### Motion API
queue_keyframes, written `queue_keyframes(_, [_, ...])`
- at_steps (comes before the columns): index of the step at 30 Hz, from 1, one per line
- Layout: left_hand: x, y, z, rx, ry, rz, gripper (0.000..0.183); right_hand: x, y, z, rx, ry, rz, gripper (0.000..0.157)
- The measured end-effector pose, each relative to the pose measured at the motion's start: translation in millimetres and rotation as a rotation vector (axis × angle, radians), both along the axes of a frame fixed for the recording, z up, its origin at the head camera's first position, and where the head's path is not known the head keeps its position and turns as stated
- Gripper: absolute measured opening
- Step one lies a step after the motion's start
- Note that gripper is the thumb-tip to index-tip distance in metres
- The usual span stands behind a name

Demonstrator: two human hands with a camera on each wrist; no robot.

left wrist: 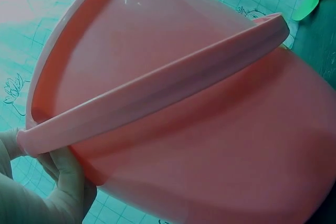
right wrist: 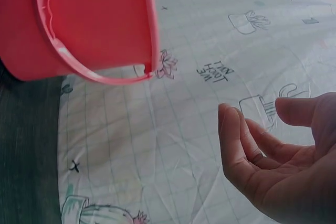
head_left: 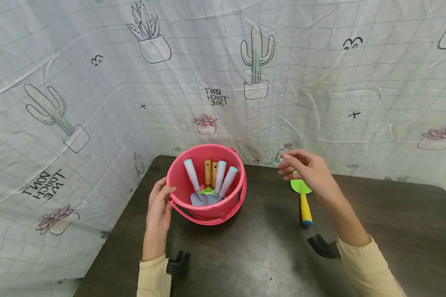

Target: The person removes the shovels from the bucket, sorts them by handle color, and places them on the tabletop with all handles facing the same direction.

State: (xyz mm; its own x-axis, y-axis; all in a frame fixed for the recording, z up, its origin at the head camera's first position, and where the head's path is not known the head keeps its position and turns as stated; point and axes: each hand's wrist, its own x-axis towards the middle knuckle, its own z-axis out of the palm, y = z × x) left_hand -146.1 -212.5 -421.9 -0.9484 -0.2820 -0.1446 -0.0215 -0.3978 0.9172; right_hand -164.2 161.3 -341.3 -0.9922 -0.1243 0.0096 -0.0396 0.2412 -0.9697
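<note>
A pink bucket [head_left: 179,177] stands on the dark table at the centre-left, its handle hanging down in front. My left hand [head_left: 159,206] grips its left rim, with the thumb over the edge and the fingers outside. Inside the bucket lean several hand tools: white-handled trowels [head_left: 191,175] with grey-blue blades, and tools with tan handles [head_left: 208,173]. A toy trowel [head_left: 306,210] with a green blade and yellow handle lies right of the bucket. Above its blade hovers my right hand [head_left: 307,167], holding nothing, fingers loosely bent, thumb apart from them in the right wrist view.
The dark wooden table [head_left: 252,255] reaches back to a white printed curtain [head_left: 301,74] hanging behind it and along the left side. Black wrist mounts [head_left: 178,262] stick out by both sleeves.
</note>
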Motion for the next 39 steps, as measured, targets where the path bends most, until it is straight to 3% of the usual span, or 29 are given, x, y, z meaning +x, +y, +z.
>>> queue_keyframes(8, [0.2, 0.2, -1.9, -0.034, 0.02, 0.005, 0.039, -3.7, -22.9, 3.3, -0.069, 0.028, 0.075, 0.046])
queue_keyframes(21, [-0.5, -0.7, -5.2, -0.048, 0.028, 0.009, 0.042, -15.5, -65.6, 1.2, -0.152, 0.007, 0.114, 0.04])
queue_keyframes(39, [3.7, -3.7, -3.3, 0.076, 0.017, -0.072, 0.054, -28.9, -107.9, -10.2, -0.173, -0.025, 0.152, 0.037])
